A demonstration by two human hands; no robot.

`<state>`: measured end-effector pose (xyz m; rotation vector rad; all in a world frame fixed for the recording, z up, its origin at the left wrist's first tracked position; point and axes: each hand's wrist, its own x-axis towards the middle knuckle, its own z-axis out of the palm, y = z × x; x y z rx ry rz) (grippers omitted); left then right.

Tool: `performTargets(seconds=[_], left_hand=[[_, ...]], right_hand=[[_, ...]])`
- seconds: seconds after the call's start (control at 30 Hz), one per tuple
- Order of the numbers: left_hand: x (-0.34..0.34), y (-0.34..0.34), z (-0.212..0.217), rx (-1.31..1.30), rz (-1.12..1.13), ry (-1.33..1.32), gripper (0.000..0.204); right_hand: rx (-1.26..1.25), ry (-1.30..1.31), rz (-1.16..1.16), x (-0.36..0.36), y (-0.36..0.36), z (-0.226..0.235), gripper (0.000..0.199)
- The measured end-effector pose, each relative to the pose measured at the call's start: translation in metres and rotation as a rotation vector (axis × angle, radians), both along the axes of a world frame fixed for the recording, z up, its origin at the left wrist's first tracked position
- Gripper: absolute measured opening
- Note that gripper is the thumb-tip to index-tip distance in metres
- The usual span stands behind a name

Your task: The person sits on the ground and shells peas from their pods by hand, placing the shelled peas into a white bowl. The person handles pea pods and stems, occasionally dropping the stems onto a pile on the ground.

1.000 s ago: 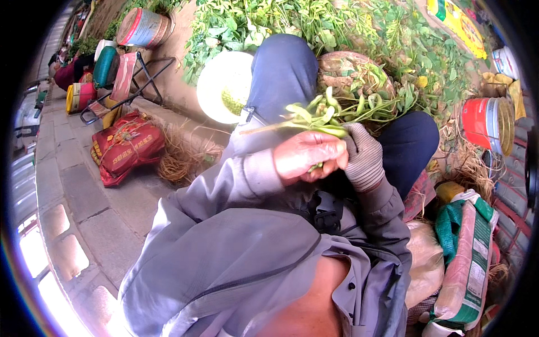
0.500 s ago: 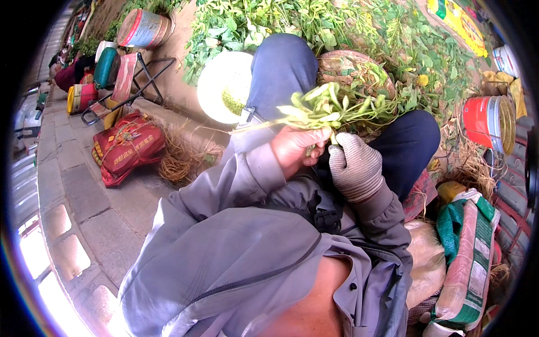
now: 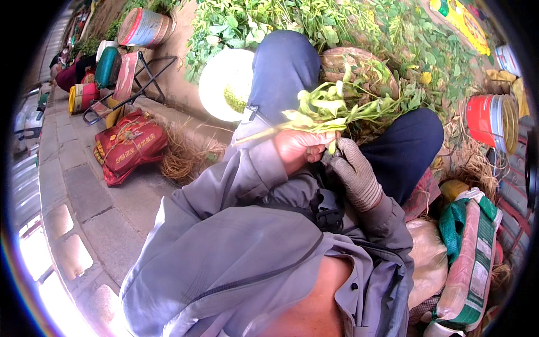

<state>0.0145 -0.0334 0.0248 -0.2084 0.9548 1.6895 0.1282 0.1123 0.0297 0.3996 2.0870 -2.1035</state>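
Observation:
My bare left hand (image 3: pixel 300 149) is shut around the stems of a bunch of green leafy plants (image 3: pixel 342 106). It holds the bunch over my lap, with the leaves fanning up and to the right. One pale stalk sticks out to the left. My right hand (image 3: pixel 353 174), in a grey knitted glove, sits just below and to the right of the left hand. Its curled fingertips pinch the bunch's base beside the left thumb. My knees in dark blue trousers (image 3: pixel 281 73) frame the hands.
A heap of the same green plants (image 3: pixel 337 22) lies ahead around a brown woven basket (image 3: pixel 353 62). A white round basin (image 3: pixel 224 81), dry straw (image 3: pixel 185 160), a red sack (image 3: pixel 132 143) and a folding stool (image 3: pixel 135 73) stand on the left. A red tin (image 3: pixel 491 121) and a green-white sack (image 3: pixel 471 253) are on the right.
The gloved right hand has slid down from beside the left hand to just under it. The bunch has spread out, and its leaves now reach further right.

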Motion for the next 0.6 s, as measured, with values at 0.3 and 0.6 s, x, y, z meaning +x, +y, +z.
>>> performTargets(seconds=[0.3,0.6], left_hand=[[0.002,0.001,-0.004,-0.014,-0.045,-0.012,0.02],[0.004,0.001,-0.006,-0.021,-0.028,0.051,0.021]], right_hand=[[0.1,0.074,0.048,0.004,0.006,-0.017,0.017],[0.507,0.539,0.236,-0.003,0.017,-0.021,0.013]])
